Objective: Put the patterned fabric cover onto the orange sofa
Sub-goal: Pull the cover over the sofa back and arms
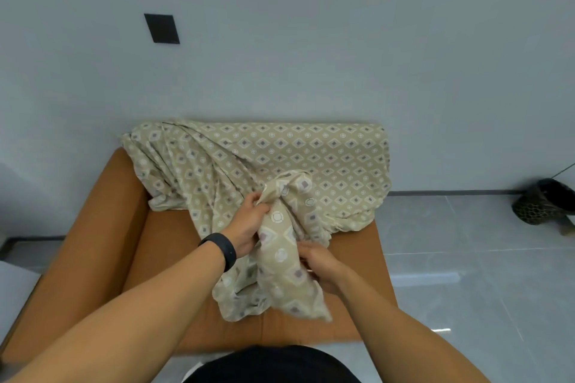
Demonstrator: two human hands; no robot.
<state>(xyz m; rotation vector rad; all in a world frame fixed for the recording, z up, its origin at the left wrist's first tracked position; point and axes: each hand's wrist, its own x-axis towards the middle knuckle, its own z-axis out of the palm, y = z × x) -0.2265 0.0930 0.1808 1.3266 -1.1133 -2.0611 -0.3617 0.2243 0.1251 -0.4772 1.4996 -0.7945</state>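
Observation:
The orange sofa (102, 242) stands against the wall, seen from above. A beige fabric cover (311, 152) with a diamond pattern lies stretched over the backrest, and the rest of it is bunched in a heap on the seat. My left hand (249, 227), with a black band on the wrist, grips a fold at the top of the bunch. Lower down on the right side, my right hand (320, 267) holds the bunched cloth, its fingertips tucked under the fabric. The left armrest and most of the seat show bare orange.
A pale wall rises right behind the sofa, with a dark square plate (161, 28) on it. Grey tiled floor (466, 258) lies to the right. A dark patterned bag (544, 202) sits on the floor by the wall at the far right.

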